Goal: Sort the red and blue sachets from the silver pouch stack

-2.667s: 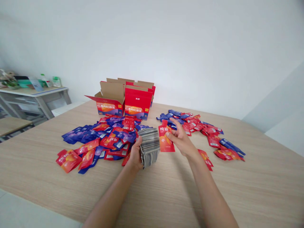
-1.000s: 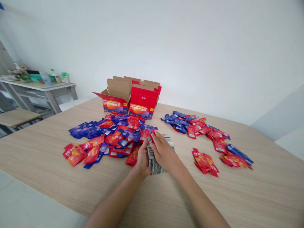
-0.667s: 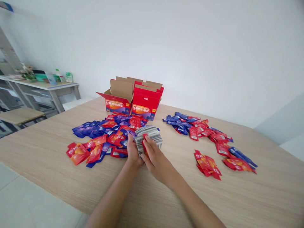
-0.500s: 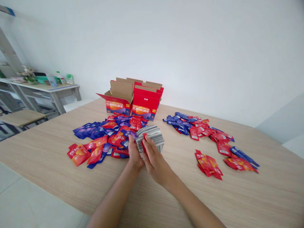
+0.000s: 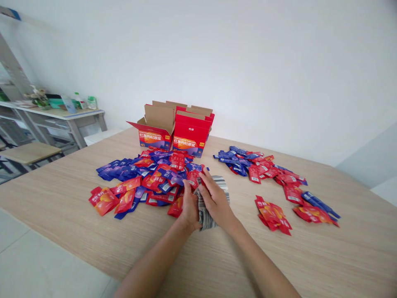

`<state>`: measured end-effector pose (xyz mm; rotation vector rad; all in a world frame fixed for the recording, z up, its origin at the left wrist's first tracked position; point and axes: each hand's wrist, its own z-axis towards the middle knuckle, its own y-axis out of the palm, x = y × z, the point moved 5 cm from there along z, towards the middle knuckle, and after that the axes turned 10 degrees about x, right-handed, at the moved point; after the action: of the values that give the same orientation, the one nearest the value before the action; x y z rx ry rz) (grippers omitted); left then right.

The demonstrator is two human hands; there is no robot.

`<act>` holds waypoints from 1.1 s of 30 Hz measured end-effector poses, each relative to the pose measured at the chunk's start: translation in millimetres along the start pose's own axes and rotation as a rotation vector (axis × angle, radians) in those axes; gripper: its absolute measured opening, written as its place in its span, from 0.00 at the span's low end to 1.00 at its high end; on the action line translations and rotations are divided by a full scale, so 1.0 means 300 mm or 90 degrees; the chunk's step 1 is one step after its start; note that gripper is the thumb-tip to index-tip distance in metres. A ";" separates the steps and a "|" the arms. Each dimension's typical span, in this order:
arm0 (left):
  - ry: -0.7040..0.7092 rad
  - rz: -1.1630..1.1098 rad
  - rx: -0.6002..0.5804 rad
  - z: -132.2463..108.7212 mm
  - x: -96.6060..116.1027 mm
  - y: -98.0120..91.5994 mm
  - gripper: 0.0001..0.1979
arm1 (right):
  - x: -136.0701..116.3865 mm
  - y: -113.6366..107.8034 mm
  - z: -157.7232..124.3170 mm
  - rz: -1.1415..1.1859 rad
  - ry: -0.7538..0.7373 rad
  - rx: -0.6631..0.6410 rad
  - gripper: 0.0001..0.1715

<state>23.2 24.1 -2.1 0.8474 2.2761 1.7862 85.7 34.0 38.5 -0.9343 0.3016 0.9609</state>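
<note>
Between my two hands is a grey, black and white striped bundle [image 5: 206, 213]; I cannot tell what kind of thing it is. My left hand [image 5: 190, 209] grips its left side with the thumb pointing up. My right hand [image 5: 217, 203] lies over its top and right side, fingers together and pointing away from me. Part of the bundle is hidden under the hands. Just left and beyond them spreads a heap of red and blue sachets [image 5: 158, 178], and a red sachet [image 5: 176, 208] lies close by my left hand.
Open red cartons [image 5: 189, 134] stand behind the heap, near the wall. Another pile of sachets [image 5: 262, 167] extends along the right, with a small red group [image 5: 273, 215] nearer me. A side desk [image 5: 71, 115] with bottles and a stool [image 5: 31, 153] stand at the left.
Both hands have moved right and slightly toward me with the striped bundle, turning it. A red sachet beside my left hand shows more fully now. The piles and cartons have not moved.
</note>
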 end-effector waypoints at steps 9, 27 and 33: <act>0.249 -0.015 0.043 -0.003 0.191 -0.020 0.41 | -0.121 0.063 -0.057 -0.155 -0.167 -0.101 0.26; 0.212 -0.029 0.052 0.037 0.163 -0.036 0.37 | -0.116 0.055 -0.045 -0.239 -0.155 -0.230 0.39; 0.208 -0.029 0.058 0.022 0.171 -0.031 0.42 | -0.107 0.012 -0.048 -0.178 -0.108 -0.306 0.51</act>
<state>-20.1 53.8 -0.4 0.5416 2.5668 1.9353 67.1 5.3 47.2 -1.2830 -0.2133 0.8594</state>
